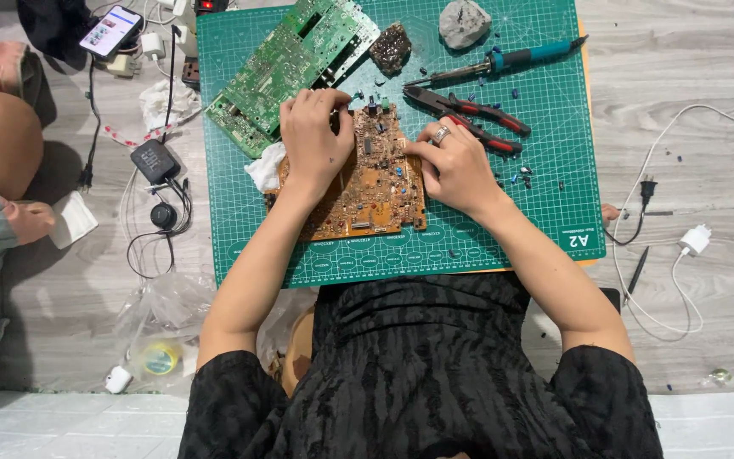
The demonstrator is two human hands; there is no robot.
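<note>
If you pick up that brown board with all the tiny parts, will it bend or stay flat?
The brown circuit board would probably stay flat: it looks like a rigid sheet under the left hand and right hand. It is thin, so likely light. Its small raised parts could snag or snap, so it seems somewhat fragile.

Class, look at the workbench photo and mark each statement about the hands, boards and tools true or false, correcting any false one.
1. Both hands rest on the brown circuit board. True: the left hand and right hand both touch it.
2. The pliers are held in the right hand. False: they lie on the green cutting mat beside that hand.
3. The green circuit board lies beyond the brown one. True.
4. The soldering iron lies on the wooden floor. False: it lies on the mat.
5. A ring shows on the right hand. True.
</note>
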